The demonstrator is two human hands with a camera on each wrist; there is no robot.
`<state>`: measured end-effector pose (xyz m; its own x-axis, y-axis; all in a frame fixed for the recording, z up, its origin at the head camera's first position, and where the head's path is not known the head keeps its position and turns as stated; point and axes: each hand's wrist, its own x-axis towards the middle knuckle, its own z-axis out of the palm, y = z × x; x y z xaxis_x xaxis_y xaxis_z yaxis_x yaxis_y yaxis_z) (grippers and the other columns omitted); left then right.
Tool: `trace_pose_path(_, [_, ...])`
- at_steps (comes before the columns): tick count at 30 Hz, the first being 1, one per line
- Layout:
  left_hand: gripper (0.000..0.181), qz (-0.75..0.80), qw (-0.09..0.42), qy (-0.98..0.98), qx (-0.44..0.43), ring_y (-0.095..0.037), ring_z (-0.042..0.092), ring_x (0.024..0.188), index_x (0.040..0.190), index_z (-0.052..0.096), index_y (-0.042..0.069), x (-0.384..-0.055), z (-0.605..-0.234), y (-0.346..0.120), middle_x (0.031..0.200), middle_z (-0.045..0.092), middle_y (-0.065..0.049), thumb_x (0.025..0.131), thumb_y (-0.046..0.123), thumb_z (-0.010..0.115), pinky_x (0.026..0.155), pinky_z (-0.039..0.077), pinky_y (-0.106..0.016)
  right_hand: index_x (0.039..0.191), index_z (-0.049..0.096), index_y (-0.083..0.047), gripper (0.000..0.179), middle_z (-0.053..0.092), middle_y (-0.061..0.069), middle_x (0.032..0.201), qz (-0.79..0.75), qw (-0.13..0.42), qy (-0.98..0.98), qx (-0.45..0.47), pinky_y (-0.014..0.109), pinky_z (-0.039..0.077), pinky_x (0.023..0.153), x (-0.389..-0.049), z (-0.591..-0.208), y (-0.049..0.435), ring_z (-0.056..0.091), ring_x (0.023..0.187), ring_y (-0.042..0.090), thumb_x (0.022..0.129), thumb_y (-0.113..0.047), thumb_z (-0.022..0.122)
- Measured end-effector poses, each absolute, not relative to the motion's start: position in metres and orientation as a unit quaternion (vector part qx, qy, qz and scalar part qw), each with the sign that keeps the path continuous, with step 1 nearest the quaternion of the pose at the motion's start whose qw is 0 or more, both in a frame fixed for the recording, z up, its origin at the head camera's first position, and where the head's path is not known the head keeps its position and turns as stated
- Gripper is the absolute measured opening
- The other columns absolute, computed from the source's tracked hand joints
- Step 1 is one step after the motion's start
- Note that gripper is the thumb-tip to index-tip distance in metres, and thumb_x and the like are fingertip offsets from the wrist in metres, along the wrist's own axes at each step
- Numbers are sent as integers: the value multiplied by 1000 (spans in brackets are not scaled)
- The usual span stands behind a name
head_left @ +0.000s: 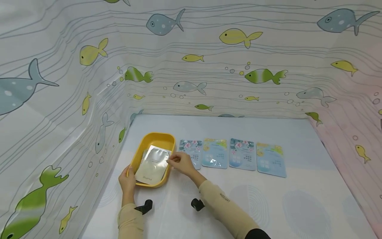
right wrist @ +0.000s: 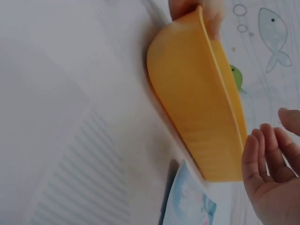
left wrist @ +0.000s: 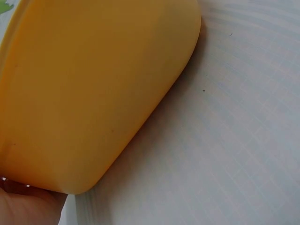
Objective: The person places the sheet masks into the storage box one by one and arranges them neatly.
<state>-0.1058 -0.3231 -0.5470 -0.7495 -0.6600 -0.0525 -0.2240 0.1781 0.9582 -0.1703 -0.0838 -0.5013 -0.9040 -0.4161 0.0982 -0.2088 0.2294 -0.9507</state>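
A yellow plastic tub [head_left: 161, 139] stands at the left of the table. In it lies a stack of flat packets with a silver one [head_left: 153, 164] on top. My left hand [head_left: 127, 181] grips the tub's near left rim; in the right wrist view its fingers [right wrist: 213, 21] hook over the edge. At the tub's right rim is my right hand [head_left: 183, 162], its fingertips close to the silver packet's edge. In the right wrist view those fingers curve loosely, the thumb stands apart, and nothing shows between them. Whether they touch the packet cannot be told.
To the right of the tub, several blue printed sachets lie in a row, from a floral one [head_left: 195, 159] partly behind my right hand to a yellow-flowered one [head_left: 271, 159]. A fish-patterned sheet [head_left: 209, 73] walls the table's back and sides.
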Motion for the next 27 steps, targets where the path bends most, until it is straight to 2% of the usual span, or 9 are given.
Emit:
trace_pose_path(5, [42,-565,194,-746,294,-41,40,124,127,49,-13,-107,-547,-323,130,47,-33,99,16,39,106,31,-51,95,69,3,18,69,11,86,-586,93,773,-225,21,52,70,-172,-501,-62,62,75,13,83,-10,69])
trace_pose_path(12, [43,-567,187,-746,294,-42,40,125,129,48,-13,-107,-546,-322,131,46,-33,99,17,39,106,31,-51,98,69,4,20,69,15,90,-601,95,762,-220,24,53,73,-172,-503,-26,65,80,20,83,-10,70])
trace_pose_path(19, [45,-573,180,-739,305,-41,39,125,130,46,-12,-105,-542,-320,132,45,-33,100,19,37,107,29,-51,103,64,12,24,66,26,97,-605,95,765,-198,31,54,75,-163,-471,15,63,88,38,85,-3,67])
trace_pose_path(27, [44,-572,186,-737,308,-41,41,122,129,47,-13,-103,-540,-318,130,46,-34,99,17,37,106,30,-51,105,64,13,26,66,27,98,-597,78,779,-177,30,54,76,-163,-459,52,63,89,40,85,-4,67])
